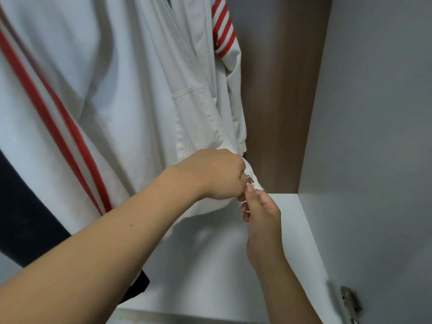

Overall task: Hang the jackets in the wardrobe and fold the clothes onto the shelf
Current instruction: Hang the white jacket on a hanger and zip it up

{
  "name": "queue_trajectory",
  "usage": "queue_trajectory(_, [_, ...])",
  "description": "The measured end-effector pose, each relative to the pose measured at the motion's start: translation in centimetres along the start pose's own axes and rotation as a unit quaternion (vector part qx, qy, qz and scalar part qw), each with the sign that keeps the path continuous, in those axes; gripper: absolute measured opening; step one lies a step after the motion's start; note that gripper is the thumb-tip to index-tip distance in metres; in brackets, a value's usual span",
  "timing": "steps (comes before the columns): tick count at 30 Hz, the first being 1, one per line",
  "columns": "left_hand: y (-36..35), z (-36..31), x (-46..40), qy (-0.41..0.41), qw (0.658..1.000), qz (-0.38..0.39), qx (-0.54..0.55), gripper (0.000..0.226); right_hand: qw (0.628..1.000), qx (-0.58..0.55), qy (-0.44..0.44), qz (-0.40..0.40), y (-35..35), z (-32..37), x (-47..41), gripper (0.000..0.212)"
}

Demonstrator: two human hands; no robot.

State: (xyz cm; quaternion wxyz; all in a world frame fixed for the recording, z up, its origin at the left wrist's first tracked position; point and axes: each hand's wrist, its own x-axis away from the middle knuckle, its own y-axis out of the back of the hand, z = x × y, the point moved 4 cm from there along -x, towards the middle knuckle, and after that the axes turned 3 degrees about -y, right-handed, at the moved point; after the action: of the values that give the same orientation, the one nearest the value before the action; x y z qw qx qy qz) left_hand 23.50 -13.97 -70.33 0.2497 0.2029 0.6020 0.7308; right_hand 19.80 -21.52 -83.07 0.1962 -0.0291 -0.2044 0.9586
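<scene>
A white jacket (121,85) with red stripes on its sleeves hangs inside the wardrobe and fills the upper left of the view. My left hand (217,174) is a fist closed on the jacket's bottom front edge, pulling it to the right. My right hand (261,211) sits just below it, fingers pinched on the lower hem by the small metal zipper pull (249,181). The two hands touch at the zipper. The hanger and rail are out of view.
A white wardrobe shelf (233,249) lies under the jacket. The brown back panel (275,90) and white side wall (374,113) close in the right. A dark navy garment (28,206) hangs at the far left. A metal hinge (350,302) sits at bottom right.
</scene>
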Motion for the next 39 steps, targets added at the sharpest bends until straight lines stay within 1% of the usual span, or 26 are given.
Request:
queue_trajectory(3, [0.7,-0.3,-0.4,-0.005,0.995,-0.039,-0.096,0.034,0.999,0.03,0.022,0.01,0.0,-0.5,0.4,0.03])
queue_trajectory(6, [1.2,-0.4,-1.0,-0.028,0.977,-0.076,-0.197,0.021,0.998,0.047,0.046,0.008,0.1,-1.0,0.7,0.032])
queue_trajectory(7, [1.4,0.1,-1.2,-0.021,0.972,-0.08,-0.219,0.018,0.997,0.055,0.049,0.002,0.4,-1.3,0.6,0.033])
queue_trajectory(9, [2.5,2.0,-1.7,0.033,0.962,-0.105,-0.249,0.021,0.997,0.063,0.035,-0.018,1.2,-2.1,0.4,0.034])
queue_trajectory(11, [4.2,4.2,-1.6,0.099,0.957,-0.141,-0.233,0.022,0.997,0.068,0.003,-0.024,1.8,-3.2,-0.1,0.036])
queue_trajectory(12, [4.7,4.9,-1.5,0.115,0.959,-0.152,-0.21,0.022,0.996,0.082,-0.018,-0.024,2.0,-3.6,-0.3,0.038])
queue_trajectory(14, [4.9,4.7,-1.2,0.097,0.972,-0.144,-0.159,0.028,0.989,0.137,-0.045,-0.026,2.1,-4.2,-0.9,0.038])
queue_trajectory(16, [4.4,3.0,-0.8,0.056,0.983,-0.12,-0.129,0.029,0.968,0.244,-0.026,-0.062,2.2,-3.6,-1.7,0.033])
queue_trajectory(17, [4.0,2.1,-0.6,0.043,0.986,-0.111,-0.118,0.03,0.948,0.304,-0.005,-0.091,2.2,-2.8,-2.0,0.048])
queue_trajectory(18, [3.5,1.4,-0.6,0.033,0.988,-0.102,-0.106,0.03,0.928,0.356,0.021,-0.112,2.1,-1.8,-2.2,0.068])
queue_trajectory(19, [2.9,0.8,-0.6,0.026,0.99,-0.096,-0.098,0.03,0.91,0.392,0.069,-0.119,1.9,-0.9,-2.5,0.074])
queue_trajectory(20, [2.4,0.4,-0.6,0.021,0.991,-0.096,-0.093,0.029,0.893,0.417,0.132,-0.111,1.3,0.1,-2.8,0.063])
queue_trajectory(21, [2.1,0.0,-0.7,0.014,0.991,-0.099,-0.09,0.028,0.882,0.42,0.192,-0.091,0.7,0.9,-2.8,0.042])
queue_trajectory(22, [1.9,-0.4,-0.7,0.011,0.991,-0.101,-0.088,0.027,0.875,0.417,0.234,-0.075,0.2,1.2,-3.0,0.025])
queue_trajectory(24, [2.1,-0.4,-0.5,0.018,0.989,-0.114,-0.097,0.027,0.861,0.411,0.292,-0.072,-0.3,1.1,-3.3,0.028])
queue_trajectory(26, [3.9,0.7,-0.2,0.037,0.973,-0.165,-0.158,0.029,0.832,0.444,0.319,-0.089,-0.6,0.3,-3.0,0.029])
queue_trajectory(28, [7.1,3.0,0.1,0.059,0.945,-0.233,-0.22,0.018,0.815,0.484,0.305,-0.088,-0.5,-1.7,-2.5,0.031])
queue_trajectory(29, [9.0,4.4,0.3,0.073,0.932,-0.27,-0.23,0.015,0.817,0.499,0.277,-0.08,-0.3,-2.8,-2.2,0.035])
queue_trajectory(31, [12.4,6.8,0.6,0.087,0.912,-0.32,-0.241,0.018,0.824,0.528,0.202,-0.04,-0.7,-4.0,-1.5,0.053])
queue_trajectory(32, [13.6,7.6,0.5,0.081,0.912,-0.316,-0.249,0.022,0.823,0.539,0.178,-0.026,-1.3,-3.5,-1.8,0.059])
queue_trajectory(33, [14.4,8.1,0.4,0.075,0.92,-0.294,-0.25,0.025,0.82,0.547,0.17,-0.018,-2.2,-2.1,-2.3,0.06])
queue_trajectory(34, [14.9,8.4,0.2,0.074,0.931,-0.266,-0.239,0.025,0.819,0.544,0.182,-0.012,-3.5,0.0,-3.0,0.054])
queue_trajectory(36, [15.8,8.8,-0.3,0.087,0.949,-0.226,-0.2,0.018,0.842,0.5,0.203,0.013,-7.0,5.3,-4.7,0.046])
queue_trajectory(37, [16.2,8.9,-0.6,0.091,0.954,-0.214,-0.192,0.018,0.846,0.483,0.222,0.025,-9.0,8.3,-5.4,0.042])
queue_trajectory(38, [16.4,8.7,-0.9,0.09,0.955,-0.206,-0.194,0.018,0.844,0.476,0.243,0.029,-10.9,11.0,-6.2,0.032])
queue_trajectory(39, [16.8,8.6,-1.3,0.083,0.954,-0.206,-0.202,0.017,0.836,0.485,0.255,0.028,-12.4,13.2,-6.9,0.028])
